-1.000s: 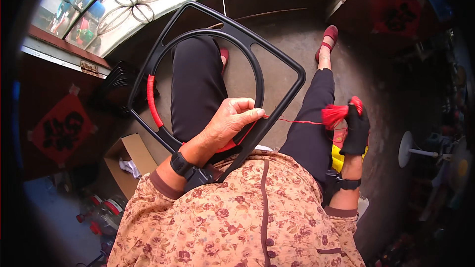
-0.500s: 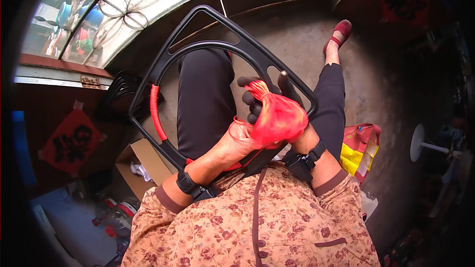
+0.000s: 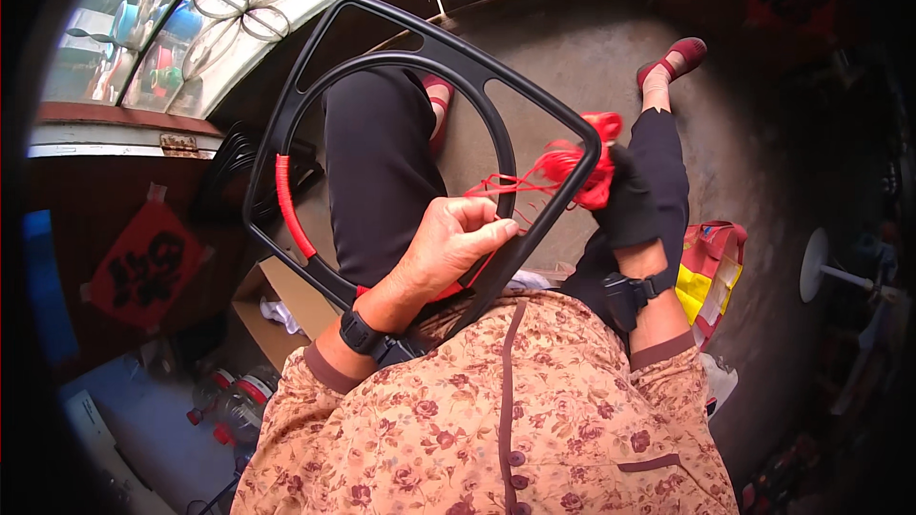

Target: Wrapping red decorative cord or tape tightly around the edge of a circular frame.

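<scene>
Left hand (image 3: 448, 243): fingers curled, pinching red cord (image 3: 515, 181) against the black frame (image 3: 534, 105). Right hand (image 3: 625, 205): gloved, apparently closed on a red cord bundle (image 3: 592, 148) above its fingertips.

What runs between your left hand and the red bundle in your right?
In the head view, taut red cord strands run from the left hand, across the black frame's opening, to the right hand's bundle.

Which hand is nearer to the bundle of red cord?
The right hand, in a black glove, grips the bundle of red cord. The left hand rests lower on the black frame, away from the bundle, pinching a strand.
</scene>
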`<move>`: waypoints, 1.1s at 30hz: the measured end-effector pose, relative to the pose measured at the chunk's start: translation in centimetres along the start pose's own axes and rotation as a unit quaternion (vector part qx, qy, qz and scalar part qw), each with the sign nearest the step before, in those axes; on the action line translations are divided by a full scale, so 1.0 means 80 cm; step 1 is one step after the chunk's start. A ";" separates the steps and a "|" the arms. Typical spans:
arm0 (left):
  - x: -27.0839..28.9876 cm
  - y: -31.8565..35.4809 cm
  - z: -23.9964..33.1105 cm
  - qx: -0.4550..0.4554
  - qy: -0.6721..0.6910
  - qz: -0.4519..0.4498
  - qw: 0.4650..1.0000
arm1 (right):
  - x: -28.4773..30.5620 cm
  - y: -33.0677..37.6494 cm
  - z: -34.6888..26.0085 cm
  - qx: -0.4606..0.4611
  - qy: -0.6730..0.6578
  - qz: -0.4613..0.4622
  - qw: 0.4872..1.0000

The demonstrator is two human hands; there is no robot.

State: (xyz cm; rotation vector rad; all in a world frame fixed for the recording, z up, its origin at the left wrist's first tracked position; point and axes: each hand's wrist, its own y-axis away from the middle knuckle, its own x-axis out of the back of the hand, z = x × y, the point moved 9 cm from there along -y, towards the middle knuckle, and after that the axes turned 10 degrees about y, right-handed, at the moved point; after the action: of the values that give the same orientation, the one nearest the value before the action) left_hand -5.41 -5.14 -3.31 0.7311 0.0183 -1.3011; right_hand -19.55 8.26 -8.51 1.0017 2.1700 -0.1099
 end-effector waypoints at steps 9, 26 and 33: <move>0.027 0.001 -0.011 -0.018 0.051 0.030 0.998 | 0.071 0.161 -0.152 0.116 -0.348 -0.018 0.930; 0.010 -0.002 0.004 -0.030 0.041 -0.011 0.999 | 0.074 0.141 -0.140 0.132 0.500 0.289 0.806; -0.022 -0.002 -0.024 0.082 0.137 -0.065 0.985 | -0.021 -0.010 -0.033 0.197 0.186 0.097 0.958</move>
State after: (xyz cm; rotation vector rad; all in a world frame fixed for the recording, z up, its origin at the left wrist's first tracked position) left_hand -5.33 -2.67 -4.14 1.0616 0.1846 -1.3280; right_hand -20.93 7.58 -5.70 1.5626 2.4251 -0.2903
